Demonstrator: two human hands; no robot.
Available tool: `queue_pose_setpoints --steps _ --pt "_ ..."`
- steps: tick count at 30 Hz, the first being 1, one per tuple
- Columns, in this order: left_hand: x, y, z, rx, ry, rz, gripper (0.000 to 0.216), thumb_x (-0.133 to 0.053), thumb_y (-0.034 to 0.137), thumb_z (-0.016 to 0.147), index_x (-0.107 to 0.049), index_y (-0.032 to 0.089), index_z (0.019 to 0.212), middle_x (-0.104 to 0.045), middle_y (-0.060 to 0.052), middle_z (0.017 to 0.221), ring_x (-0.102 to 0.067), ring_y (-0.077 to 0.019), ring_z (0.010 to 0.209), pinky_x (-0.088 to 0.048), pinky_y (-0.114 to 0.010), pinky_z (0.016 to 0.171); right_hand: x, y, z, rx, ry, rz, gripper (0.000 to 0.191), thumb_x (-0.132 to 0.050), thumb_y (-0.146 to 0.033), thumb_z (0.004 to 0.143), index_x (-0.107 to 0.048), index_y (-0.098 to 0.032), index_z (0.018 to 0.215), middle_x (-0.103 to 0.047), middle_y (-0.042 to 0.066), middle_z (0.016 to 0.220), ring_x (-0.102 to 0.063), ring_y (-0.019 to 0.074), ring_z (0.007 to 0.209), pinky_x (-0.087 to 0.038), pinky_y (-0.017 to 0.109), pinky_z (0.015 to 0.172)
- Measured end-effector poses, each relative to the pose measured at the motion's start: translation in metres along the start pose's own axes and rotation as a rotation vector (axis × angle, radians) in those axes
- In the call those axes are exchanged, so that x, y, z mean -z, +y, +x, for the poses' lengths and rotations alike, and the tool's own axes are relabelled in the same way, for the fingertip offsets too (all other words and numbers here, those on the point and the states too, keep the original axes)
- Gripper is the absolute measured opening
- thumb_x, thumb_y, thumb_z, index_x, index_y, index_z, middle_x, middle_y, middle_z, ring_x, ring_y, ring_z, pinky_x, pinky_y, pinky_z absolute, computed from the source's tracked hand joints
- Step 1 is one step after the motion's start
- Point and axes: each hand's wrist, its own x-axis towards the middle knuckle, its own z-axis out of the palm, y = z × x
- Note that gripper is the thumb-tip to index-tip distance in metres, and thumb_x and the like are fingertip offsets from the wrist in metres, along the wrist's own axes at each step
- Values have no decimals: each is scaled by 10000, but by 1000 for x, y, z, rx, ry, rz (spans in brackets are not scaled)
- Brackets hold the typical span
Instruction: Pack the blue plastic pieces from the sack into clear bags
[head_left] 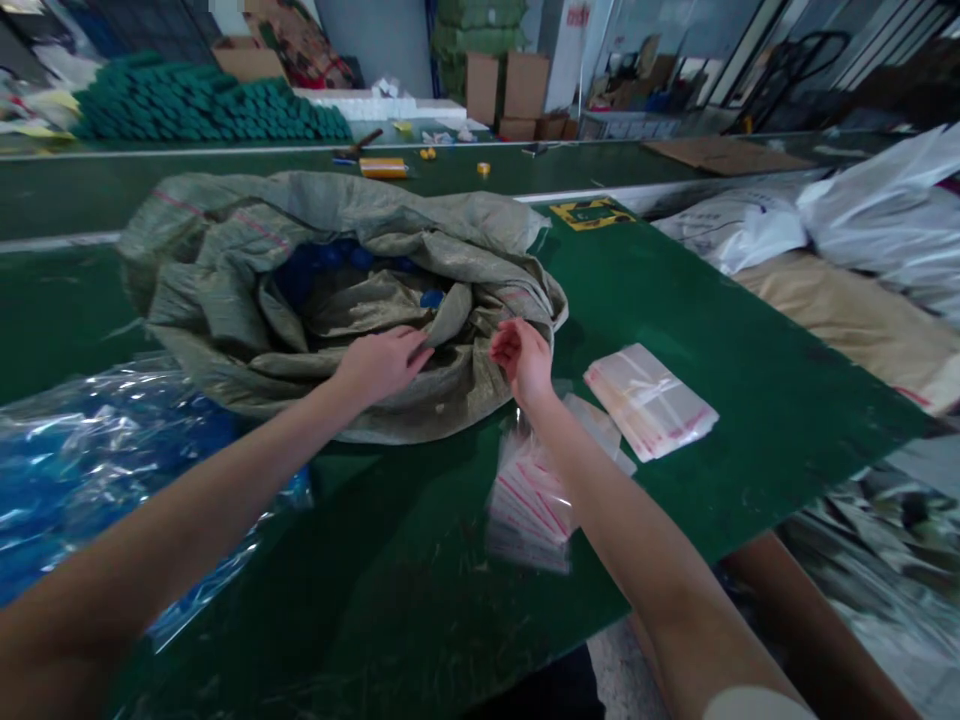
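A big, floppy, grey-green sack of woven plastic (202, 290) sits on the far part of a smooth, dark green table (397, 570), left of the middle. Its top is wide open, with a thick, rolled edge all around, and shiny blue round things (361, 258) show inside. The left hand (386, 362) is at the near edge of the sack's mouth, its fingers bent close together by a fold; I cannot tell if they pinch the cloth. The right hand (523, 362) is by the sack's right edge, its fingers loosely curled with a gap to the thumb, and I see nothing in it. Under the right arm lies a messy fan of thin, clear plastic bags with pink lines (529, 500). Just right of it is a neat, tied stack of clear bags with pink edges (652, 405). On the left, shiny clear plastic with blue things in it (82, 450) lies near the sack. Green table top shows between this plastic and the fan, and more shows right of the stack, out to the slanting right edge. Past that edge are white plastic sacks (885, 210) and a tan sack (847, 305). Behind the big sack, a long, dark green bench (262, 165) runs across, holding a heap of green rolls (202, 105) at its far left and a yellow-orange roll (383, 168).
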Motion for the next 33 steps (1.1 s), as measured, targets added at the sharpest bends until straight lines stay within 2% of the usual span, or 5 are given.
queue_pose_setpoints --steps 6,10,16,25,33 --pt "-33 128 -48 -434 -177 -244 364 -447 473 946 -695 293 1141 -647 -64 1242 -679 -229 907 -533 -344 747 -6 -11 -3 70 -21 40 491 -406 -709 843 -541 -238 865 -552 5 663 -544 166 587 -475 323 588" --pt "-52 167 -60 -460 -218 -105 371 -444 477 945 -653 335 1217 -575 -91 1319 -694 -201 814 -516 -304 631 -4 -29 -6 100 -50 152 409 -440 -649 844 -514 -247 836 -476 -15 633 -476 152 538 -440 317 544" --pt "-42 170 -62 -483 -202 52 348 -396 383 967 -658 283 1173 -612 -111 1257 -693 -202 752 -482 -309 572 26 -55 0 131 -35 2 518 -409 -728 857 -544 -236 769 -494 -23 567 -456 132 452 -402 285 447" --pt "-27 161 -60 -438 -244 58 331 -507 442 905 -676 269 1131 -618 -87 1280 -704 -245 819 -526 -346 639 92 -71 -48 168 -433 -1384 147 -714 -303 812 -724 -173 744 -707 72 718 -617 179 623 -430 284 591" --pt "-10 124 -39 -335 -4 -270 375 -437 444 959 -719 205 1023 -711 -74 1074 -670 -188 949 -511 -293 843 120 -51 -97 330 -645 -1434 193 -631 -292 890 -754 -174 980 -664 130 1054 -627 261 1003 -488 399 933"
